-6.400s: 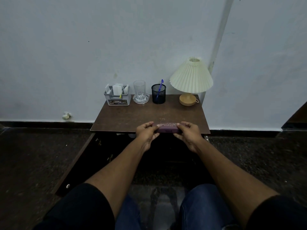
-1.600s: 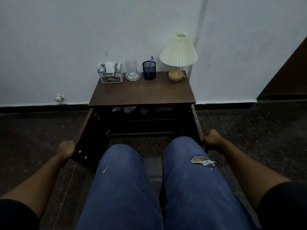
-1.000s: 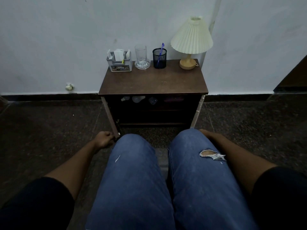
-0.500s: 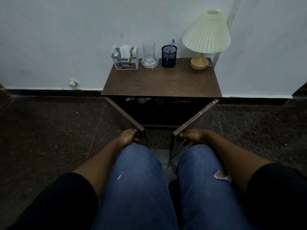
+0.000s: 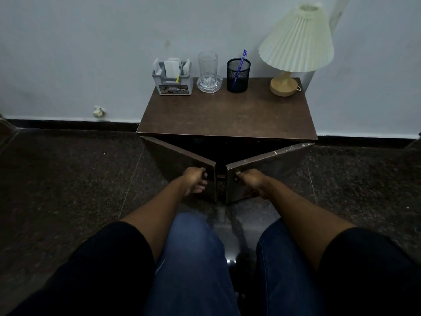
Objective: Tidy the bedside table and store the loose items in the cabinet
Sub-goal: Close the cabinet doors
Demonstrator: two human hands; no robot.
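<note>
Head view: judged last step, shutting cabinet (image 5: 230, 144).
Left hand (image 5: 196, 179) curled on left door (image 5: 180, 158) near free edge; right hand (image 5: 249, 180) likewise on right door (image 5: 268, 163).
Doors ajar, narrow gap between hands.
Arms stretched forward.
Next: press both doors flush.
Counter (image 5: 227, 117) beyond hands.

Worn kit — black sleeves (image 5: 109, 258), blue jeans (image 5: 193, 258)
Sleeves short, plain, ending near the elbows; forearms bare down to the left hand (image 5: 193, 182) and right hand (image 5: 251, 181). Denim mid-blue — faint seam line down the right leg.
</note>
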